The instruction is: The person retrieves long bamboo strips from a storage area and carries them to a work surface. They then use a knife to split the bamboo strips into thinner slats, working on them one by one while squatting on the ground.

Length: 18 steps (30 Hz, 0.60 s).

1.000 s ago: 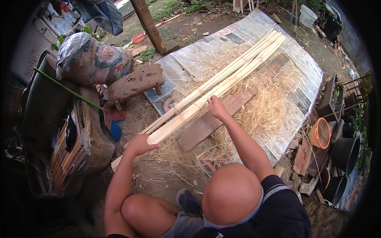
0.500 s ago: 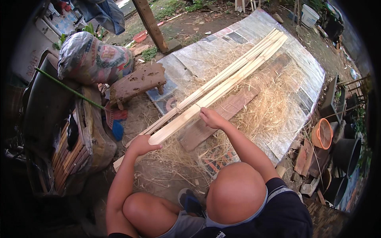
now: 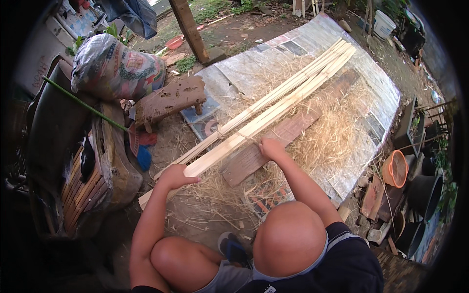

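We count one left hand (image 3: pixel 172 177), fingers gripping pale strips (image 3: pixel 220 152); one right hand (image 3: pixel 272 149), fingers curled narrow, contents unclear; one brown plank (image 3: pixel 244 163).

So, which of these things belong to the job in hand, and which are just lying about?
Seemingly part of the job:
pale wooden strips, gripped by the left hand
brown plank, near the right hand
loose fibres
printed sheet under most of them

Apparently just lying about:
stuffed sack
orange basket
white bucket
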Tool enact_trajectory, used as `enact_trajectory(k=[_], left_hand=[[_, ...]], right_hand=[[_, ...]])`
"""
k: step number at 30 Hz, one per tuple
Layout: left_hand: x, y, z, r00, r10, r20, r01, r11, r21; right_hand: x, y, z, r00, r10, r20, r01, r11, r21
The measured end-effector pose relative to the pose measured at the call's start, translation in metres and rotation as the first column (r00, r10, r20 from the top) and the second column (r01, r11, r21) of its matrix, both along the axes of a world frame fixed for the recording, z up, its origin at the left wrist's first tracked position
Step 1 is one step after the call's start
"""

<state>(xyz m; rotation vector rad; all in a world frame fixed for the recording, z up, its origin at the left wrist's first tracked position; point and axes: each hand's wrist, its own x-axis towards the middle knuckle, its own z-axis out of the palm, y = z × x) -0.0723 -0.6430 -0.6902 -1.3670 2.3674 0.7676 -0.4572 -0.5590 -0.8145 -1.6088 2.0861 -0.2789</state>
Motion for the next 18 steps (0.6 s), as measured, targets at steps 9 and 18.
enact_trajectory(k=[9,18], left_hand=[[0.006,0.004,-0.001,0.999,0.016,0.029,-0.017,0.999,0.036],[0.014,0.009,-0.023,0.995,0.027,0.095,-0.020,0.997,-0.068]], right_hand=[[0.034,-0.014,0.011,0.970,0.031,-0.242,-0.134,0.897,-0.421],[0.041,-0.030,0.052,0.250,0.156,0.956,0.363,0.900,-0.242]])
